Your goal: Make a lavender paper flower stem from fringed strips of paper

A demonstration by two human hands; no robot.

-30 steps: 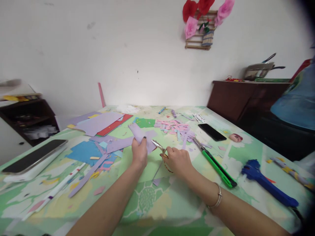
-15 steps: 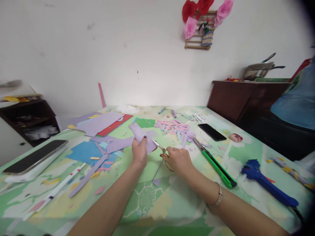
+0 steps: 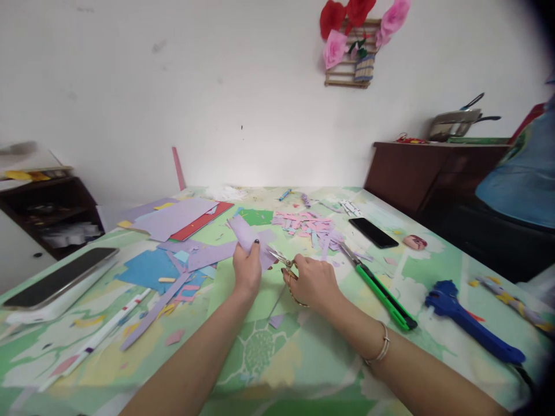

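Observation:
My left hand point(image 3: 247, 267) is closed on a piece of purple paper point(image 3: 243, 232), its thumb pressed on top. In my right hand point(image 3: 314, 280) is a pair of small scissors point(image 3: 282, 259) with gold-coloured handles, fingers through the loops. The blades point left and meet the right side of the paper, slightly parted. Beneath both hands lies a light green sheet point(image 3: 229, 294). Left of my left hand are purple paper strips point(image 3: 212, 255) and blue paper point(image 3: 150, 270). A small purple scrap point(image 3: 276, 321) rests below the scissors.
A green utility knife point(image 3: 381, 292) and a blue glue gun point(image 3: 472, 323) lie to the right. Behind them is a black phone point(image 3: 373, 232). Pink paper strips point(image 3: 299, 223) are heaped farther back. Another phone point(image 3: 60, 277) lies on a white object at left.
The scissor blades have moved slightly left and their gap at the paper differs a little. My right fingers have shifted on the handles. My left hand stays nearly still.

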